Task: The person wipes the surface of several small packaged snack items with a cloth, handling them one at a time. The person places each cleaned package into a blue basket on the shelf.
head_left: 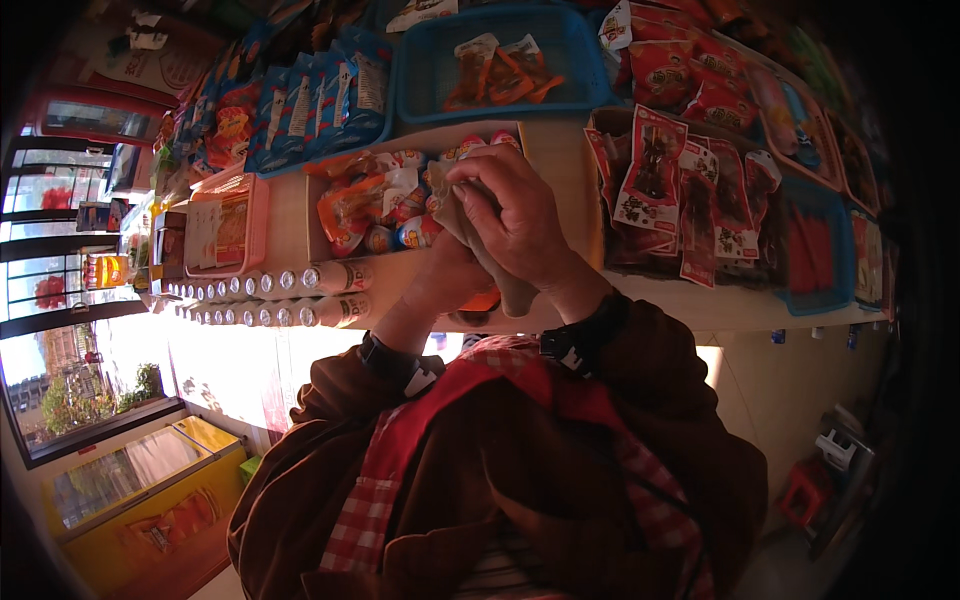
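My right hand [515, 215] is closed on a beige-brown cloth [512, 288], which hangs down past the palm. Just below and to the left, my left hand [445, 275] is partly covered by the cloth and the right hand. Its fingers are curled in around something; an orange patch [487, 300] shows beside them, too hidden to name. Both hands are over the near edge of an open cardboard box [312, 215]. Inside that box lie orange-and-white packets [365, 205] and several round, colourful wrapped pieces [418, 232].
Rows of white-capped bottles [320, 277] line the counter's left front. A pink basket [215, 270] stands behind them. Farther back are blue packets [325, 95] and a blue basket [505, 108] with orange packets. Right is a box of red snack packets [650, 170]. A yellow chest freezer [150, 500] stands lower left.
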The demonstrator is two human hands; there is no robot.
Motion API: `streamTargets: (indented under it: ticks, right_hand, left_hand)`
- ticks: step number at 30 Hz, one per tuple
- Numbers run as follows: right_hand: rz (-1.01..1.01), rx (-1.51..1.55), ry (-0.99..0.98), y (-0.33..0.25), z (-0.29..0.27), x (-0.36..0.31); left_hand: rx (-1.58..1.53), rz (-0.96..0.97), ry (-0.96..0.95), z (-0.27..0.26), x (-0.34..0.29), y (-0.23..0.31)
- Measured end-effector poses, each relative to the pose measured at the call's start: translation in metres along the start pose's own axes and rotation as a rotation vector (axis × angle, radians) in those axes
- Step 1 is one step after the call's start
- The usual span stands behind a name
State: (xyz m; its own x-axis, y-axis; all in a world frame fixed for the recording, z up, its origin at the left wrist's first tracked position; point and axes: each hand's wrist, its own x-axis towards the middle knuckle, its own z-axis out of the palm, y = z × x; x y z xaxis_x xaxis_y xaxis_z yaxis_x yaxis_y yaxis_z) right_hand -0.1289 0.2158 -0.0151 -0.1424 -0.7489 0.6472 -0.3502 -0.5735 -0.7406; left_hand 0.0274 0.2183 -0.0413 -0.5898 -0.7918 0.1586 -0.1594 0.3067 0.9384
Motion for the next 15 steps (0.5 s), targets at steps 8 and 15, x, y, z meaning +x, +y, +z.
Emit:
streamTargets:
  ticks: [8,15]
  right_hand:
    - [0.005,-0.161,0.08,0.02,-0.001,0.003]
    - [0.045,-0.087,0.054,0.006,-0.001,0.001]
  left_hand:
    - [-0.478,-0.374,-0.195,0.003,-0.006,0.008]
    - [-0.762,-0.515,0.087,0.002,-0.006,0.02]
